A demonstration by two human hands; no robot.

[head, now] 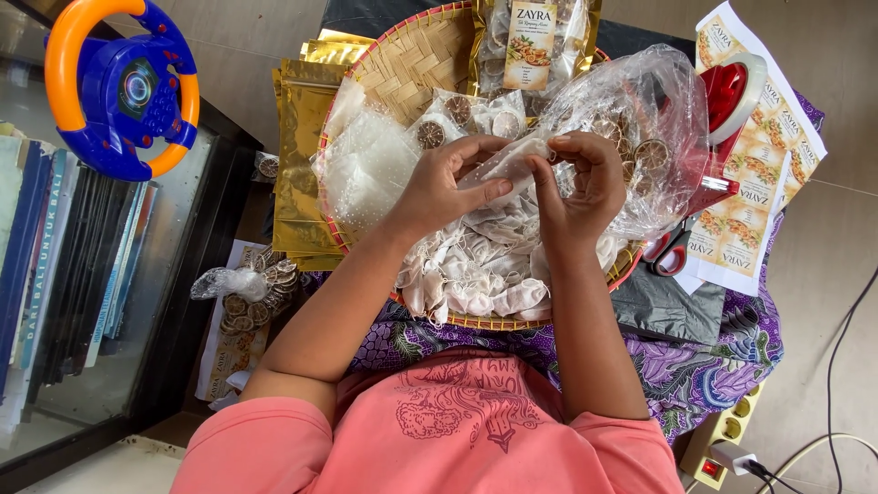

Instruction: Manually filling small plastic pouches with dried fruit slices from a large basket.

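Observation:
Both my hands hold one small white mesh pouch [514, 163] above a round woven bamboo tray [412, 64]. My left hand [448, 187] pinches the pouch's left side with thumb and fingers. My right hand [581, 187] grips its right end. Below my hands lies a heap of several white pouches [476, 274] in the tray. A clear plastic bag of dried citrus slices [640, 137] lies just right of my right hand. A stack of clear empty bags [366, 169] lies left of my left hand.
Gold foil pouches [302, 165] lie at the tray's left edge. A red tape dispenser [732, 101], scissors [672, 252] and sheets of printed labels [759, 183] are at the right. A toy steering wheel [119, 87], books [55, 256] and a power strip [727, 439] are nearby.

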